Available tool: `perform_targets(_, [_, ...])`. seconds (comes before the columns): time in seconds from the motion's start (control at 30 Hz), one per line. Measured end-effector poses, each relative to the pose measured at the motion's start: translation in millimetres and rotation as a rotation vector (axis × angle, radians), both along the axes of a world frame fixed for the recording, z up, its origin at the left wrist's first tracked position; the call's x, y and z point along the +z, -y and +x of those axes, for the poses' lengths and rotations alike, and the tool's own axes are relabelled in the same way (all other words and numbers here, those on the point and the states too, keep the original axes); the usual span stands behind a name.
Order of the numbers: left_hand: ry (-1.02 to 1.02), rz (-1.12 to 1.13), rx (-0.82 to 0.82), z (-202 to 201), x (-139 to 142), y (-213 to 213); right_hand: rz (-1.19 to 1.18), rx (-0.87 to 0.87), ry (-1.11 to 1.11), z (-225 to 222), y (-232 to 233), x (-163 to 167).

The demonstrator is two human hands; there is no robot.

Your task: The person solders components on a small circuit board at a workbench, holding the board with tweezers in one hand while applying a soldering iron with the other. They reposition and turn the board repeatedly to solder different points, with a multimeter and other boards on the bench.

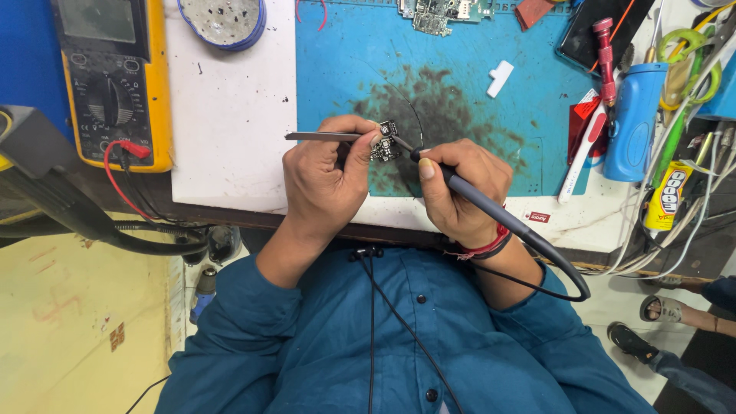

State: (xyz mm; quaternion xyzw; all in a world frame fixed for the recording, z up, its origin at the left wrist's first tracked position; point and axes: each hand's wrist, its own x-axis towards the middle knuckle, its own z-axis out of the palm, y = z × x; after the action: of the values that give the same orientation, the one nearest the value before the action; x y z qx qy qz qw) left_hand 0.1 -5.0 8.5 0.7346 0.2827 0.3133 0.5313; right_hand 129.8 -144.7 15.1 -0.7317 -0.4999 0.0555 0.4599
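Left hand (326, 180), centre of frame: closed around metal tweezers (322, 136) and a small dark circuit board (384, 142), held over the stained blue work mat (468, 146). Right hand (458, 188), just right of centre: fingers wrapped around a black soldering iron (475, 201), tip touching the board. Yellow multimeter (115, 80), upper left, red lead plugged in. Second circuit board (441, 14), top centre. Blue canister (635, 121) and white toothbrush (581, 157), right.
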Motion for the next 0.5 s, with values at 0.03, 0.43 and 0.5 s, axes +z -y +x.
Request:
perform_targets(0.03, [-0.002,-0.004,0.001,0.0,0.0,0.4,0.000,0.004,0.002,0.2,0.3,0.2])
perform_targets(0.43, [-0.015,0.015,-0.004,-0.1,-0.1,-0.5,-0.005,-0.005,0.003,-0.1,0.1,0.3])
perform_targets(0.5, [-0.010,0.008,-0.005,-0.2,-0.3,-0.6,-0.011,-0.010,0.003,0.1,-0.3,0.3])
